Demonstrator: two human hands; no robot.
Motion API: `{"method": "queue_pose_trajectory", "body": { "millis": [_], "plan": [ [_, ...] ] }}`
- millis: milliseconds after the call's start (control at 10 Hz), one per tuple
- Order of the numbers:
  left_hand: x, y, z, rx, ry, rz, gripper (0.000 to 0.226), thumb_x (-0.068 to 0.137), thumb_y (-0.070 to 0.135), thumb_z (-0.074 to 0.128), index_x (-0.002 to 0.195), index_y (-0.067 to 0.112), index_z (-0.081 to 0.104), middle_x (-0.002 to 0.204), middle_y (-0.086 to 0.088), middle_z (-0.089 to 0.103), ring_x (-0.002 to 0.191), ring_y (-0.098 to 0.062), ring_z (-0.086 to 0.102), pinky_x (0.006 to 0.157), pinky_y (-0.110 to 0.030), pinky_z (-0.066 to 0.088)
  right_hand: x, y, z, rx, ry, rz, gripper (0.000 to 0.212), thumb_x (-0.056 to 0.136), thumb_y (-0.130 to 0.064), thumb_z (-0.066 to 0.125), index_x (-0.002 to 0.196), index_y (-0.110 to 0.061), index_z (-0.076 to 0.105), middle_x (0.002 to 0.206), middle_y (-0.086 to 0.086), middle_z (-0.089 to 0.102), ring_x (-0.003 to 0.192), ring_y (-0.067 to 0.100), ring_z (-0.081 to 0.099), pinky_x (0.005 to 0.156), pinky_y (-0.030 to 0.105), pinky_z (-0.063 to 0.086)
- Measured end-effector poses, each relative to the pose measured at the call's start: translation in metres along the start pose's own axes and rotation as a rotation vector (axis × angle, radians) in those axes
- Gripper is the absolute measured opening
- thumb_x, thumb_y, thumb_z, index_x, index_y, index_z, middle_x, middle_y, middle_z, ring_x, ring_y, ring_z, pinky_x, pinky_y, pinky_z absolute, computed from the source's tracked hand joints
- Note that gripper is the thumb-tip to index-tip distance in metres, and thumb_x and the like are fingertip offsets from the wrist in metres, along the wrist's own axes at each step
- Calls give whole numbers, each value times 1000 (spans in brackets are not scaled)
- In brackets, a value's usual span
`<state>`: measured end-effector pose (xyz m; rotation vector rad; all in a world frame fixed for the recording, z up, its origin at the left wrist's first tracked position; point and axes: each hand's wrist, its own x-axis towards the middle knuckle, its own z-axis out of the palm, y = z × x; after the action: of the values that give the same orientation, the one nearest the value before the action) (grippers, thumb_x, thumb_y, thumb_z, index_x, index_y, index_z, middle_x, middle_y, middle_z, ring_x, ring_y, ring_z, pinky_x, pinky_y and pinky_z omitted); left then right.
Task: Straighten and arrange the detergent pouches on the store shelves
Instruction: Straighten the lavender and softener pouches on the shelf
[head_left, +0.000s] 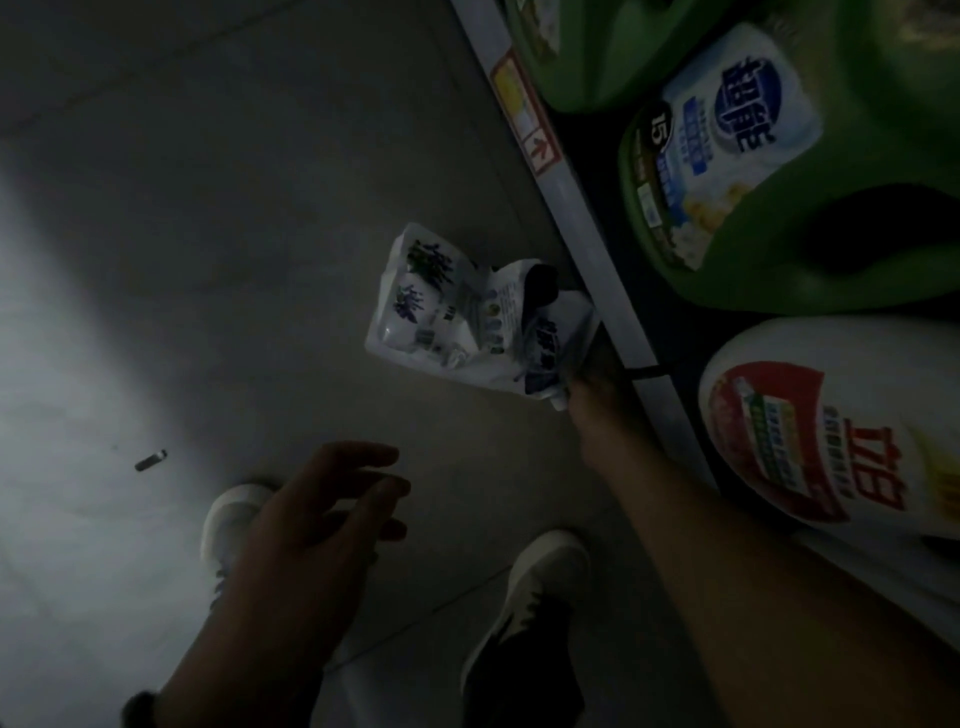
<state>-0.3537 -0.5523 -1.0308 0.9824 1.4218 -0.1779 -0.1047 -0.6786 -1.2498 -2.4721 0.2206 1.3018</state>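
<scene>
A white detergent pouch (441, 301) with purple flower print hangs crumpled over the floor, just left of the shelf's front edge. My right hand (597, 374) reaches down along that edge and grips the pouch's near end; the fingers are mostly hidden behind the pouch. Lower left, my left hand (322, 509) hovers above my shoes with fingers spread and relaxed, holding nothing.
A grey shelf rail (587, 228) with a price tag (524, 109) runs diagonally at right. On the shelf stand green detergent jugs (779, 244) and a white jug with a red label (810, 426). My white shoes (545, 577) stand on grey floor tiles. A small dark object (150, 460) lies at left.
</scene>
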Motion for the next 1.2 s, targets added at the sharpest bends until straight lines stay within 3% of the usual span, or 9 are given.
{"method": "queue_pose_trajectory", "body": {
  "millis": [100, 200, 300, 500, 700, 800, 900, 1000, 1200],
  "plan": [
    [13, -11, -2, -10, 25, -9, 19, 100, 14, 65, 111, 27, 73, 100, 1, 80, 79, -13, 78, 70, -33, 58, 11, -6, 3, 135, -28, -52, 48, 109, -35, 52, 152, -14, 53, 146, 12, 59, 119, 34, 60, 89, 35, 48],
    [18, -15, -3, -41, 84, -16, 19, 100, 12, 64, 111, 25, 73, 99, 4, 81, 79, -15, 78, 72, -35, 58, 23, -7, 5, 221, -70, -71, 42, 109, -16, 52, 150, -5, 54, 142, 18, 62, 121, 42, 62, 96, 47, 51],
    [24, -25, 1, -56, 106, -22, 18, 100, 14, 65, 111, 27, 73, 99, 3, 81, 78, -14, 78, 73, -38, 59, 32, -9, 5, 275, -92, -69, 40, 107, -6, 50, 147, -3, 55, 145, 21, 61, 132, 38, 60, 89, 33, 52],
    [50, -29, 15, 38, 21, 31, 17, 101, 21, 64, 113, 33, 69, 106, 1, 77, 79, -15, 78, 78, -46, 60, 34, -9, 11, 307, -25, -40, 54, 115, -31, 44, 165, -17, 32, 167, 9, 38, 148, 34, 42, 107, 36, 39],
    [74, -35, 16, 302, 36, 118, 15, 102, 29, 66, 113, 39, 64, 103, 14, 72, 77, -8, 74, 66, -38, 59, 45, -6, 13, 296, -67, 26, 83, 95, -71, 53, 164, -29, 35, 166, 4, 41, 144, 33, 46, 120, 51, 39],
    [72, -39, 14, 284, 28, 111, 15, 102, 28, 65, 114, 36, 64, 104, 12, 72, 81, -14, 76, 65, -40, 59, 52, 0, 19, 309, -61, 95, 91, 88, -81, 49, 162, -30, 38, 163, 4, 45, 141, 35, 50, 117, 57, 43],
    [66, -44, 12, 326, 29, 129, 20, 101, 29, 66, 120, 35, 62, 106, 11, 72, 82, -16, 76, 66, -40, 58, 36, 0, 24, 271, -100, 125, 70, 106, -65, 42, 162, -23, 41, 160, 6, 47, 140, 35, 51, 117, 54, 43],
    [61, -48, 9, 363, 32, 129, 21, 101, 30, 66, 122, 34, 62, 106, 13, 72, 81, -12, 76, 68, -40, 60, 11, 4, 28, 243, -115, -18, 58, 113, -50, 38, 162, -18, 39, 163, 10, 44, 142, 33, 48, 119, 47, 40],
    [47, -39, 3, 362, -1, 144, 17, 104, 29, 62, 121, 34, 62, 105, 19, 68, 82, -11, 75, 69, -39, 61, -50, 9, 24, 143, -94, -128, 55, 113, -45, 39, 152, -8, 51, 143, 17, 60, 119, 31, 60, 89, 33, 43]
  ]
}}
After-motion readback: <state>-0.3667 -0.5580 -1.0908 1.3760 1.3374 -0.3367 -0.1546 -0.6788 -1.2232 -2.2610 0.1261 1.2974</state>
